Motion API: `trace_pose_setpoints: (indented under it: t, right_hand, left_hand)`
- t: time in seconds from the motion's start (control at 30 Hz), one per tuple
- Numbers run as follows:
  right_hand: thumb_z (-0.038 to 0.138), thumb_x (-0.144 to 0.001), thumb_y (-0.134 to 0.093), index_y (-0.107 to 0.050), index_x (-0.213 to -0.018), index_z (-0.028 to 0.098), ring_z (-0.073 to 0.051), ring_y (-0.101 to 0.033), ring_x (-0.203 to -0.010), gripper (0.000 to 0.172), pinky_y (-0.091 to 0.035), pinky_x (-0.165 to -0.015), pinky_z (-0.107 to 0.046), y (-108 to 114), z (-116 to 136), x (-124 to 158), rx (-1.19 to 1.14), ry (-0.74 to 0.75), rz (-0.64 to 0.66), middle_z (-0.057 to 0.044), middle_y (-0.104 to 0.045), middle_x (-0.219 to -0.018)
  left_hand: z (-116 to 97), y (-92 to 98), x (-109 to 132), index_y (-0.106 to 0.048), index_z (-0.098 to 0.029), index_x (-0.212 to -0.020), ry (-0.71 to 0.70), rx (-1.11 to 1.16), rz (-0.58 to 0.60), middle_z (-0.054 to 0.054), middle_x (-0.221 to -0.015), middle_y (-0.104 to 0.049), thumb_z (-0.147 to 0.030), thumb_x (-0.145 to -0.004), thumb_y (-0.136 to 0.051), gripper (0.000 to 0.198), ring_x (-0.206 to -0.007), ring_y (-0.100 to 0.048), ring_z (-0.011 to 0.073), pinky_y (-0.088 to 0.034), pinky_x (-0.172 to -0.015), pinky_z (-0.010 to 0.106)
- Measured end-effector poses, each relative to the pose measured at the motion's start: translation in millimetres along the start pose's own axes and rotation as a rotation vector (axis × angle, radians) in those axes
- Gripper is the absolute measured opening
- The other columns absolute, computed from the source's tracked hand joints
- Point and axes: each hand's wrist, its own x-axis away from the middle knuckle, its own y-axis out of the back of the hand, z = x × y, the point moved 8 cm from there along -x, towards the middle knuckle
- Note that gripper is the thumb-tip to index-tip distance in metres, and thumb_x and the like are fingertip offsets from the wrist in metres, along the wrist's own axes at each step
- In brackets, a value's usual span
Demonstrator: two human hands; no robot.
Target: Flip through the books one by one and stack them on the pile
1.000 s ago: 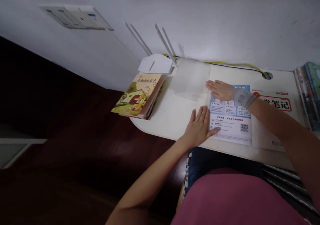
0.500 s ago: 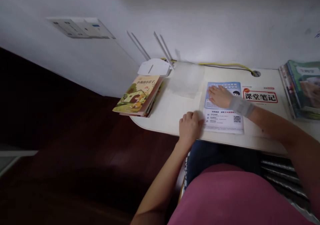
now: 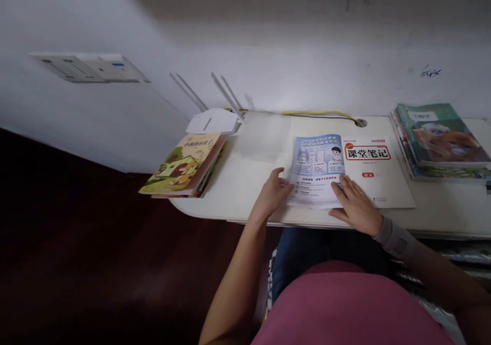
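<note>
A blue and white printed page (image 3: pixel 317 163) with a cartoon figure lies flat on the table, joined to or against the left side of a white workbook (image 3: pixel 378 176) with a red-framed title. My left hand (image 3: pixel 273 194) is at the page's left edge, fingers apart and a fingertip at the edge; whether it touches firmly I cannot tell. My right hand (image 3: pixel 356 204) rests with spread fingers across the page's lower right and the workbook's lower left. A grey band (image 3: pixel 395 236) is around my right wrist.
A stack of picture books (image 3: pixel 184 163) sits at the table's left end, in front of a white router (image 3: pixel 213 121) with antennas. A translucent sheet (image 3: pixel 264 137) lies beside it. Textbooks (image 3: pixel 441 135) are stacked on the right. A yellow cable (image 3: pixel 318 113) runs along the wall.
My right hand has slid down from the page's upper part to its lower right corner. My left hand has loosened its curled fingers at the left edge. The view has shifted right.
</note>
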Motion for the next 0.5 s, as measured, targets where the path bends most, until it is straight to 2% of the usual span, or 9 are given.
trace_pose_setpoints:
  t: [0.07, 0.13, 0.23, 0.3, 0.4, 0.5]
  right_hand:
    - [0.05, -0.084, -0.06, -0.034, -0.145, 0.009, -0.04, -0.025, -0.141, 0.078, -0.032, -0.11, -0.059, -1, 5, 0, -0.037, -0.024, -0.029, -0.028, -0.029, -0.151]
    - [0.043, -0.084, -0.062, -0.031, -0.147, 0.009, -0.04, -0.026, -0.141, 0.078, -0.033, -0.11, -0.061, -2, 7, -4, -0.077, -0.057, -0.055, -0.028, -0.03, -0.151]
    - [0.022, -0.085, -0.054, -0.025, -0.149, 0.006, -0.038, -0.029, -0.14, 0.072, -0.032, -0.112, -0.058, -6, 12, -14, -0.147, -0.101, -0.071, -0.027, -0.032, -0.15]
    - [0.014, -0.085, -0.046, -0.019, -0.149, 0.001, -0.036, -0.029, -0.141, 0.071, -0.032, -0.113, -0.055, -9, 20, -24, -0.213, -0.121, -0.079, -0.029, -0.033, -0.149]
    - [0.016, -0.088, -0.038, -0.004, -0.152, 0.004, -0.03, -0.026, -0.143, 0.073, -0.034, -0.114, -0.051, -11, 30, -34, -0.352, -0.176, -0.115, -0.024, -0.032, -0.152]
    - [0.024, -0.093, -0.036, 0.003, -0.154, 0.016, -0.023, -0.034, -0.14, 0.072, -0.042, -0.109, -0.044, -10, 30, -28, -0.484, -0.204, -0.109, -0.014, -0.037, -0.151]
  left_hand:
    - [-9, 3.3, 4, -0.034, -0.014, -0.137, -0.03, 0.331, 0.023, 0.003, -0.089, -0.063, -0.025, -0.075, -0.062, 0.069, -0.072, -0.065, 0.0154, -0.052, -0.066, 0.029]
    - [-23, 10.7, 10, -0.031, -0.015, -0.14, -0.077, 0.496, 0.019, 0.004, -0.092, -0.064, -0.027, -0.071, -0.066, 0.078, -0.069, -0.065, 0.0139, -0.053, -0.063, 0.027]
    - [-54, 21.7, 18, -0.031, -0.015, -0.141, -0.196, 0.502, -0.019, 0.007, -0.098, -0.066, -0.027, -0.068, -0.07, 0.083, -0.072, -0.067, 0.0159, -0.055, -0.063, 0.029]
    - [-79, 22.4, 24, -0.031, -0.016, -0.142, -0.296, 0.472, -0.04, 0.011, -0.105, -0.067, -0.028, -0.071, -0.068, 0.08, -0.082, -0.069, 0.0195, -0.057, -0.069, 0.033]
    - [-114, 6.2, 35, -0.027, -0.019, -0.145, -0.446, 0.44, -0.026, 0.013, -0.12, -0.065, -0.03, -0.08, -0.059, 0.073, -0.099, -0.067, 0.0239, -0.057, -0.081, 0.037]
    - [-144, -32.4, 47, -0.018, -0.021, -0.149, -0.591, 0.358, 0.08, 0.013, -0.136, -0.056, -0.026, -0.086, -0.047, 0.069, -0.115, -0.061, 0.0244, -0.054, -0.091, 0.04]
